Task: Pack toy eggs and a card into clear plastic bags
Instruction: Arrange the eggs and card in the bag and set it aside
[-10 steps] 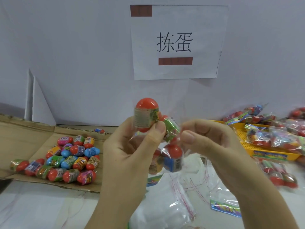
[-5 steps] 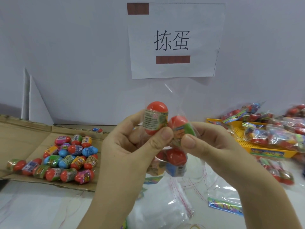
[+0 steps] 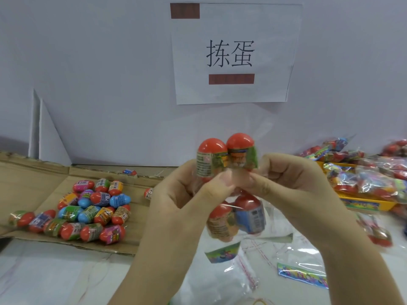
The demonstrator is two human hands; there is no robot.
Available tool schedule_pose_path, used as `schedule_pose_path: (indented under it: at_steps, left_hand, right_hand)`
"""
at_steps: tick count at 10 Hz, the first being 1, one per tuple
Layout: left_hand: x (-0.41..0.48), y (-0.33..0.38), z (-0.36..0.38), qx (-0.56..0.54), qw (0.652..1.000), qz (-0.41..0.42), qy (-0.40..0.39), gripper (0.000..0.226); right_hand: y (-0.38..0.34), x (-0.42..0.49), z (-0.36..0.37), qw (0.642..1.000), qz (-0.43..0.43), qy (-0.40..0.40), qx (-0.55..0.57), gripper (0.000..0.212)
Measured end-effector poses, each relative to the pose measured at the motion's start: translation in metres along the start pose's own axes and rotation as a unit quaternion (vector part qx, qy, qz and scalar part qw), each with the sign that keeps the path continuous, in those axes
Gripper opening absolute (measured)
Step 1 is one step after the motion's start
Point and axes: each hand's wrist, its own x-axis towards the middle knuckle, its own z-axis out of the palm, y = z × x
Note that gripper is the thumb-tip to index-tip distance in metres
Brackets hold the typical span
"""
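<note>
I hold a clear plastic bag (image 3: 267, 219) up in front of me with both hands. My left hand (image 3: 187, 199) pinches a red-topped toy egg (image 3: 210, 158) at the bag's upper part. My right hand (image 3: 293, 186) pinches a second red-topped egg (image 3: 242, 154) right beside it; the two touch. Two more eggs (image 3: 236, 219) hang lower inside the bag, and a colourful card (image 3: 222, 253) shows at its bottom. Whether the top eggs are fully inside the bag I cannot tell.
A flattened cardboard sheet (image 3: 33, 183) on the left holds a pile of loose toy eggs (image 3: 88, 212). A yellow tray (image 3: 363, 203) of filled bags stands at the right. Empty clear bags (image 3: 222, 285) and a card (image 3: 301, 276) lie on the white table below my hands.
The right-hand egg has risen level with the left-hand egg, so the two now sit side by side. My hands have closed together and dropped lower in view.
</note>
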Motion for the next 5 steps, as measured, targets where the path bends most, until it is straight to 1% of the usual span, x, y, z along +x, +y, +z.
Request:
schedule_pose_path:
  at_steps: [1,2,3,4,5]
  left_hand:
    - [0.0,0.0,0.004,-0.007,1.0,0.017,0.004,0.029]
    - [0.001,-0.004,0.002,-0.01,0.999,0.032,0.026,0.026]
    - [0.003,-0.005,0.004,-0.05,0.997,0.012,0.062,0.027]
    - [0.005,-0.012,0.0,-0.037,0.996,0.012,0.081,0.031]
    - [0.005,-0.014,-0.003,0.006,0.997,0.023,0.077,0.04]
  right_hand:
    - [0.0,0.0,-0.002,1.0,-0.005,0.008,-0.011,0.056]
    - [-0.002,-0.003,-0.005,1.0,-0.001,-0.002,-0.029,0.059]
    - [-0.005,-0.004,-0.003,1.0,-0.011,-0.002,-0.028,0.058]
    - [-0.006,-0.004,0.001,1.0,-0.017,0.003,-0.015,0.062]
    - [-0.007,-0.005,0.006,0.999,-0.028,0.017,-0.008,0.06]
